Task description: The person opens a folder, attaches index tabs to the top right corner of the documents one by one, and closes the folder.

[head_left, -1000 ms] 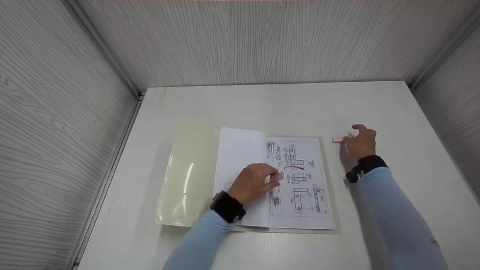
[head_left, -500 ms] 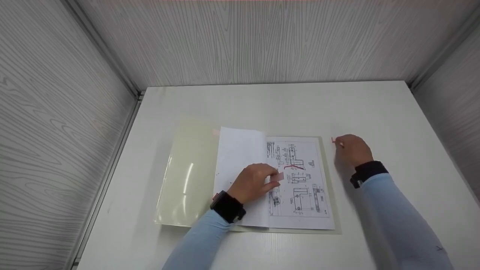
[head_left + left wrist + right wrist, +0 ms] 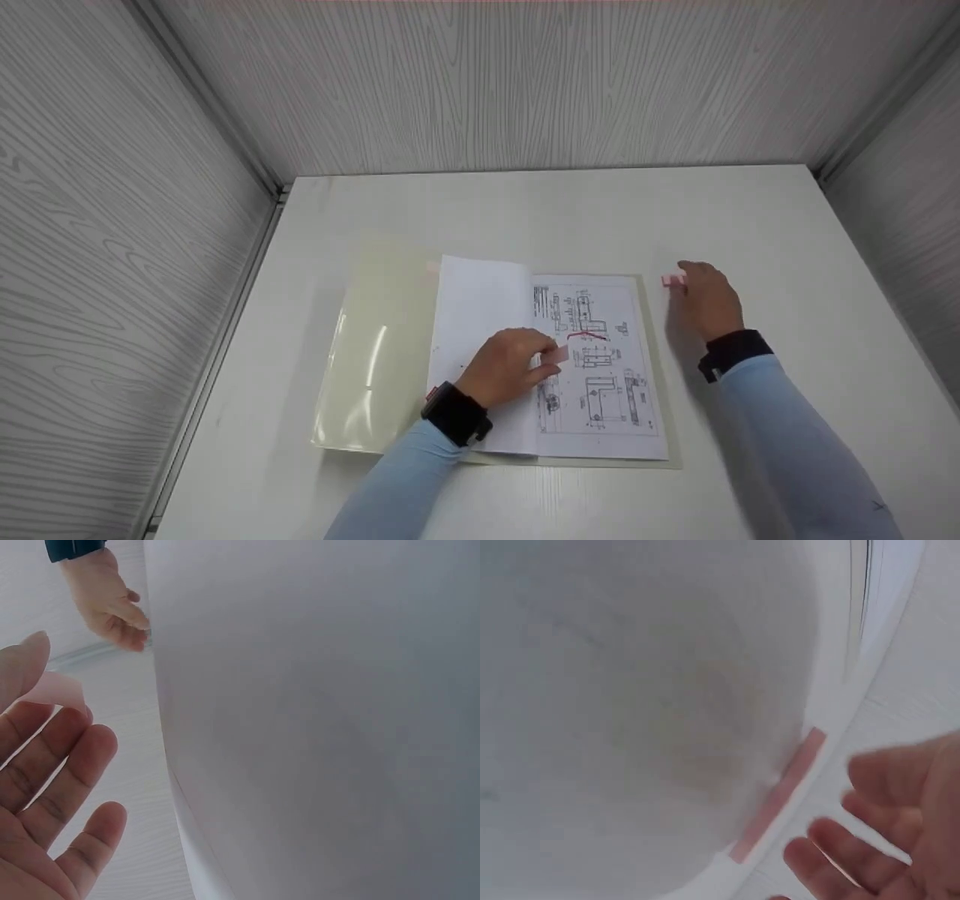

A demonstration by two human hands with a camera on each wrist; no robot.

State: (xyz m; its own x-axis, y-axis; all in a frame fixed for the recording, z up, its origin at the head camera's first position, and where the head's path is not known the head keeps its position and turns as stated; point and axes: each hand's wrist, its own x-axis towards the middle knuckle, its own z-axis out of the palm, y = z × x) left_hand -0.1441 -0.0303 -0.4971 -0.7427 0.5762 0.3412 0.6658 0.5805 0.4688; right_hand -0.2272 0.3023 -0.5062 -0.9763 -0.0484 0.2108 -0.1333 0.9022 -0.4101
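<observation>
Between thumb and fingers my left hand pinches a small pink sticky note, its free end curving out in the left wrist view. That hand lies over the turned white page of an open folder, by the sheet with technical drawings. To the right of the folder, a pink sticky-note pad lies on the table. My right hand is just beside the pad. In the right wrist view its relaxed fingers stand apart from the pad's pink edge, holding nothing.
A red line crosses the drawing sheet. Another pale pink tab shows at the top of the white page. The white table meets wood-grain panels at the back and sides.
My right hand has come left and down over the pad, touched its end, then drawn slightly back, fingers opening. The left hand keeps still with its sticky note.
</observation>
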